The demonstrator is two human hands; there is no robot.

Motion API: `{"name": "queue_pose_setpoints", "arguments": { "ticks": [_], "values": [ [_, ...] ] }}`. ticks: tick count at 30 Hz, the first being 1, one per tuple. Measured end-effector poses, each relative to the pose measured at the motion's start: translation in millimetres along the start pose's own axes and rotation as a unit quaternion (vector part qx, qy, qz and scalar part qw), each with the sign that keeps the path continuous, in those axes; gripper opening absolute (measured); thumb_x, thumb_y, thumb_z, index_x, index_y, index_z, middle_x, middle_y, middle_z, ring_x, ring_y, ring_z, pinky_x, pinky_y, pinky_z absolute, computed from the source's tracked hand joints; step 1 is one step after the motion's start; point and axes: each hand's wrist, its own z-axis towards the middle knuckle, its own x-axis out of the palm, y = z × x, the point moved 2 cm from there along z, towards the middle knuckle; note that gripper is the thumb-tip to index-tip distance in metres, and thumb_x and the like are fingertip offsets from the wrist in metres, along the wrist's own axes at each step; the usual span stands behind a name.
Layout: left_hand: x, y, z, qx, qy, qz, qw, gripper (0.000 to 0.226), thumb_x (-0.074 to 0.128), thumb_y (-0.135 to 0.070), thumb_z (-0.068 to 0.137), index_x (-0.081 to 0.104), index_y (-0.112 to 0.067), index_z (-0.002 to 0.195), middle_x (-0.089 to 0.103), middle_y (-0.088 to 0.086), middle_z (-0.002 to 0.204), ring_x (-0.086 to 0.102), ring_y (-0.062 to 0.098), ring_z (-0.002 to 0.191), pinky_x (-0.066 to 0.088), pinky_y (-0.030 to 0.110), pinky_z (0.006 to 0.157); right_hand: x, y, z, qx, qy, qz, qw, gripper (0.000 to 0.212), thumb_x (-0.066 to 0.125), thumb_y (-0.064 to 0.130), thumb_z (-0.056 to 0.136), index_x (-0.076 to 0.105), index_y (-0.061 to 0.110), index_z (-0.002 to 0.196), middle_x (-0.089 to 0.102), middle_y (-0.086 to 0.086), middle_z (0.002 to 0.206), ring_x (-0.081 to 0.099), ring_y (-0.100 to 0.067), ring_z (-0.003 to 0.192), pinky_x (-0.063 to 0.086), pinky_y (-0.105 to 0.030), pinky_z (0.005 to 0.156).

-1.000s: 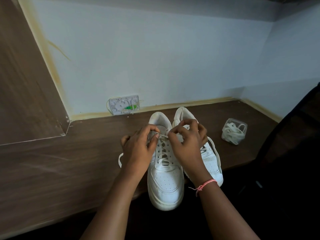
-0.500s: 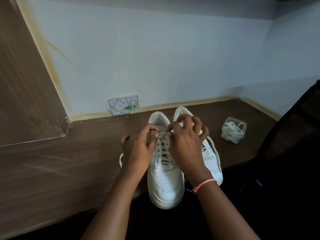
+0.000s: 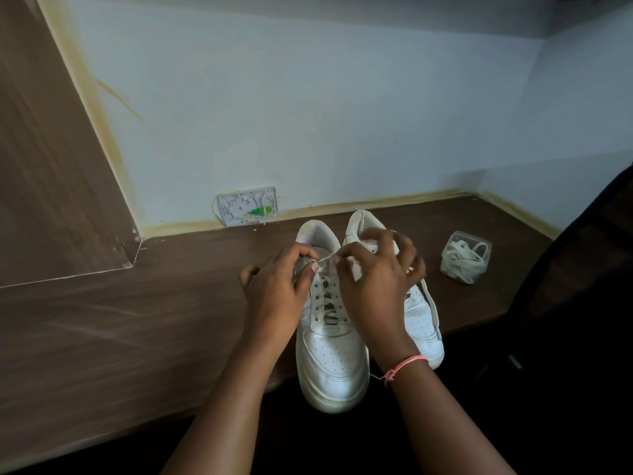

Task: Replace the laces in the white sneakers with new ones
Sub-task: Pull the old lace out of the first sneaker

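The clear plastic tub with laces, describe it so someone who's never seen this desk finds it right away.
Start at the brown wooden desk and go to its right end, near the wall corner. Right of the two white sneakers stands the small clear plastic tub, stuffed with loose white laces. It is the only container there, untouched.

We find no readable text, brand, number or sign anywhere in the head view. The white sneakers (image 3: pixel 330 347) show plain leather with no legible logo (the toe only carries small perforations). Behind the sneakers, against the wall, the white plate (image 3: pixel 247 210) bears raised shapes and a green patch, but we can read no lettering on it. To the right of the sneakers, the clear plastic box (image 3: pixel 465 256) holding white laces shows no label that we can make out.
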Motion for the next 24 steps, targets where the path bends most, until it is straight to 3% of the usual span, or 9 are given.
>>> {"name": "queue_pose_setpoints", "arguments": {
  "ticks": [3,4,5,8,10,14,19,21,24],
  "values": [
    [-1.3,-1.3,-0.2,0.002,0.002,-0.003,1.000,0.007,0.052,-0.042,0.097,0.055,-0.042,0.103,0.064,-0.026,0.092,0.053,-0.007,0.081,0.017,0.027,0.084,-7.7,-16.6,7.7,0.175,-0.019,0.039,0.984,0.005,0.066,0.032,0.085,0.068,0.027,0.085,0.052,0.001,0.124,0.028,-0.028,0.130,0.014,-0.048,0.106],
    [-1.6,-1.5,-0.4,0.003,0.001,-0.002,1.000,0.006,0.053,-0.041,0.097,0.055,-0.041,0.103,0.065,-0.026,0.094,0.054,-0.007,0.082,0.016,0.027,0.084,-8.3,-19.8,7.5,0.198,-0.015,0.029,0.980,0.009,0.064,0.033,0.086,0.068,0.026,0.089,0.051,-0.002,0.127,0.027,-0.029,0.131,0.014,-0.049,0.107],
    [-1.4,-1.6,-0.5,0.002,-0.001,-0.002,1.000,0.006,0.053,-0.041,0.096,0.055,-0.041,0.102,0.065,-0.026,0.094,0.055,-0.005,0.082,0.016,0.027,0.084,-7.7,-20.0,6.2,0.183,-0.013,0.011,0.983,0.013,0.062,0.036,0.088,0.068,0.026,0.095,0.050,-0.003,0.129,0.026,-0.029,0.131,0.014,-0.049,0.107],
    [-0.3,-1.0,0.5,-0.002,-0.004,0.001,1.000,0.007,0.053,-0.041,0.095,0.055,-0.041,0.102,0.066,-0.024,0.090,0.055,-0.002,0.078,0.017,0.027,0.084,-2.2,-5.7,-0.1,0.019,0.003,-0.024,1.000,0.026,0.061,0.047,0.089,0.064,0.035,0.112,0.045,-0.002,0.138,0.025,-0.029,0.135,0.012,-0.045,0.105],
    [0.4,-0.7,1.1,-0.006,-0.009,0.006,1.000,0.007,0.054,-0.041,0.095,0.056,-0.041,0.102,0.063,-0.022,0.080,0.053,-0.002,0.075,0.018,0.028,0.084,4.0,3.6,-3.9,-0.054,0.025,-0.040,0.997,0.018,0.065,0.043,0.087,0.066,0.035,0.103,0.049,0.001,0.137,0.027,-0.030,0.136,0.017,-0.051,0.104],
    [0.4,-0.2,0.4,-0.006,-0.008,0.001,1.000,0.007,0.054,-0.041,0.095,0.056,-0.041,0.101,0.059,-0.024,0.075,0.048,-0.006,0.069,0.019,0.028,0.086,4.9,2.6,-2.2,-0.045,0.006,-0.039,0.998,0.003,0.070,0.026,0.083,0.068,0.028,0.085,0.058,0.003,0.117,0.034,-0.026,0.125,0.026,-0.052,0.099],
    [-0.2,-2.4,0.2,0.001,-0.006,-0.007,1.000,0.006,0.052,-0.041,0.096,0.056,-0.041,0.101,0.066,-0.026,0.093,0.052,-0.008,0.073,0.016,0.027,0.085,-13.5,-37.5,15.5,0.131,-0.042,-0.072,0.988,0.007,0.066,0.026,0.086,0.069,0.023,0.093,0.053,-0.006,0.119,0.032,-0.032,0.124,0.021,-0.055,0.103],
    [0.4,-1.5,0.5,0.000,-0.010,-0.009,1.000,0.005,0.053,-0.041,0.096,0.057,-0.041,0.100,0.066,-0.026,0.091,0.049,-0.009,0.067,0.017,0.028,0.086,-12.7,-34.3,11.9,0.102,-0.035,-0.063,0.992,0.012,0.066,0.029,0.086,0.069,0.027,0.098,0.051,-0.006,0.126,0.028,-0.030,0.127,0.020,-0.056,0.104],
    [2.0,0.0,1.0,-0.004,-0.015,-0.011,1.000,0.006,0.055,-0.040,0.096,0.057,-0.040,0.101,0.062,-0.023,0.075,0.045,-0.011,0.061,0.021,0.031,0.088,-3.4,-9.2,2.3,-0.034,0.000,-0.048,0.998,0.021,0.066,0.039,0.086,0.067,0.035,0.106,0.049,-0.002,0.136,0.025,-0.029,0.134,0.018,-0.051,0.103]
  ]
}}
